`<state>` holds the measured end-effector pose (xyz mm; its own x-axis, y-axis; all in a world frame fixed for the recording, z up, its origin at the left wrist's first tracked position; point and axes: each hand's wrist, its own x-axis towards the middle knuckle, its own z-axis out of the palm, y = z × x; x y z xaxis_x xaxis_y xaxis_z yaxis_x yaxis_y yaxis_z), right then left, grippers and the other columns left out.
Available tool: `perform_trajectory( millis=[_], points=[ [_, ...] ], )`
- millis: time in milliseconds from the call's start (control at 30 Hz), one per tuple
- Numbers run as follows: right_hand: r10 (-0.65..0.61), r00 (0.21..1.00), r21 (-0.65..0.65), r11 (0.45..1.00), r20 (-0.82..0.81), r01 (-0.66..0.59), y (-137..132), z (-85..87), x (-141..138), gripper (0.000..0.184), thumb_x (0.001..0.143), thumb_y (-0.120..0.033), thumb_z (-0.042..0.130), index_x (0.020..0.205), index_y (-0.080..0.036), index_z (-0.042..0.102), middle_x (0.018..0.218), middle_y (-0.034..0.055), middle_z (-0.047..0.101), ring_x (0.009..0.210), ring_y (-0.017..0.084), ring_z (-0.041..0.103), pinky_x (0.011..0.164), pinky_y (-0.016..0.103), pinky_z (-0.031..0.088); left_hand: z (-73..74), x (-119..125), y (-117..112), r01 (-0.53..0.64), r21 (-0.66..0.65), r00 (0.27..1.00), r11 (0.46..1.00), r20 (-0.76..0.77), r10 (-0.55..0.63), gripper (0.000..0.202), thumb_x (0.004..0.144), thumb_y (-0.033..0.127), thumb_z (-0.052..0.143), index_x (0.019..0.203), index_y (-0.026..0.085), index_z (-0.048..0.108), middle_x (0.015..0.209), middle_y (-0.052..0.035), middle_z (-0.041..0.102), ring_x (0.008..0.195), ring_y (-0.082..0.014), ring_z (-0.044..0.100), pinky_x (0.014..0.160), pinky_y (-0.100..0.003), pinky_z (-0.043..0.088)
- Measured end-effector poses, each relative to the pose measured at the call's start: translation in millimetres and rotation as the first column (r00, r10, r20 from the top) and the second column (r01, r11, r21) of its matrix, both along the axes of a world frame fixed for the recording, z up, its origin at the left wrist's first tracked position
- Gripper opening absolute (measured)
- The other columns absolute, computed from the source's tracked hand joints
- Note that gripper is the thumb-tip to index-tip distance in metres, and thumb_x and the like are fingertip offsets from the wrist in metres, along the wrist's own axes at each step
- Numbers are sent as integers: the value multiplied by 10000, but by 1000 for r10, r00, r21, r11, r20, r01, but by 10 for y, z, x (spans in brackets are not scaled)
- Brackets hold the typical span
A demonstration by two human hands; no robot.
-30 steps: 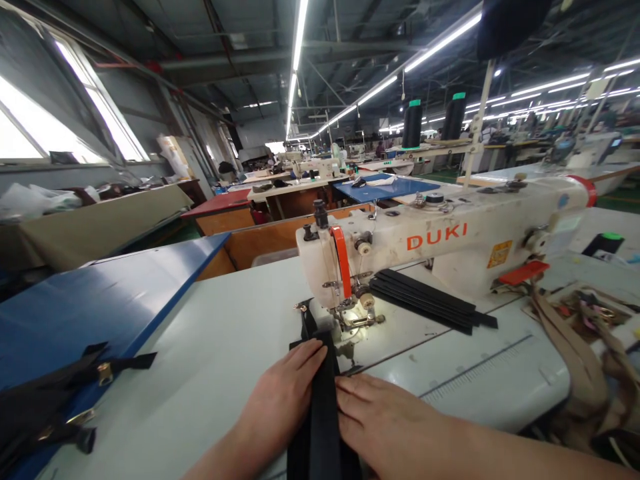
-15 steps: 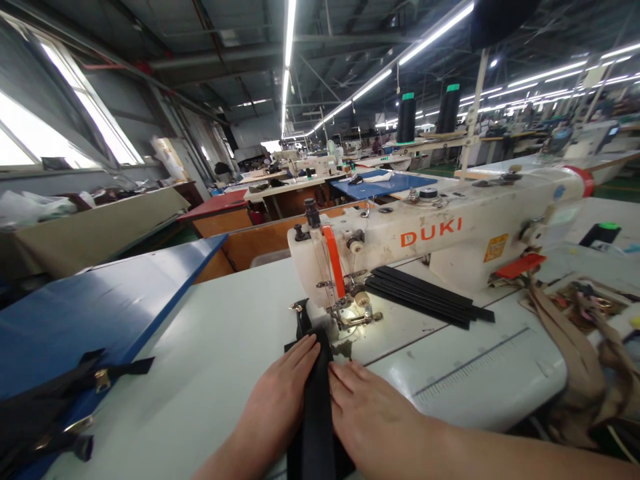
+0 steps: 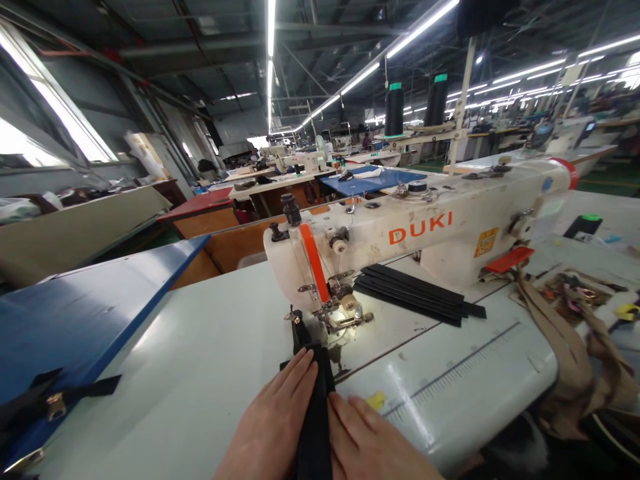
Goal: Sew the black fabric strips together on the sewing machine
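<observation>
A black strap (image 3: 314,427) runs from the near edge up to just in front of the presser foot (image 3: 345,321) of a white sewing machine (image 3: 425,213). My left hand (image 3: 277,417) lies over its left side, fingers close together and pressed on it; the thumb is hidden. Along the right edge, my right hand (image 3: 375,440) holds the same strap with bent fingers. Beyond the strap's far end sits another black piece with a metal fitting (image 3: 295,320). A small yellow object (image 3: 376,400) shows just past my right fingers.
Several black strips (image 3: 410,293) lie stacked under the machine arm. To the left, black straps with gold-coloured hardware (image 3: 56,404) overlap a blue tabletop (image 3: 100,307). Tan straps (image 3: 565,360) hang by a parts tray (image 3: 590,293) at right. Black thread cones (image 3: 394,110) stand behind.
Both hands and the strap have drawn slightly back towards me from the presser foot. The right hand has slid nearer, and the yellow object now shows. The camera view has shifted a little to the right.
</observation>
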<state>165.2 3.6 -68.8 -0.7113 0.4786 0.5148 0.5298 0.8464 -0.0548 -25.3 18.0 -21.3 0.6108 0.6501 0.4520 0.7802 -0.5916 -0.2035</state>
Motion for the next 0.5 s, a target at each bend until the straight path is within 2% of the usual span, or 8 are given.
perform_trajectory(
  millis=[133,267,367,500],
  points=[
    [26,1000,61,998,13,-27,13,-67,36,403,892,-185,484,1265,-62,575,1143,149,678,1090,268,595,911,339,487,-43,-4,0,-5,50,1000,999,4,5,439,844,102,383,1255,145,532,1253,-118,640,1113,-210,634,910,-290,536],
    [37,999,126,991,25,-40,31,-131,38,389,910,-192,479,1260,-52,573,1144,152,674,1069,250,599,920,308,476,80,35,-40,-15,-5,999,1000,-29,15,445,843,99,400,1268,144,527,1275,-123,625,1158,-209,605,945,-288,512],
    [26,999,236,971,27,-32,52,-183,28,378,935,-175,444,1258,-19,563,1128,155,676,1051,228,602,934,301,466,183,72,-76,-30,-6,997,1000,-72,29,468,826,72,400,1272,147,523,1272,-114,628,1165,-194,599,960,-275,495],
    [-42,996,329,942,-82,67,36,-281,0,362,967,-155,375,1208,-6,600,1107,136,688,1022,203,617,909,268,489,236,94,-85,-38,28,991,999,-131,41,452,818,52,408,1244,118,544,1257,-121,637,1149,-186,611,967,-258,483]
  ],
)
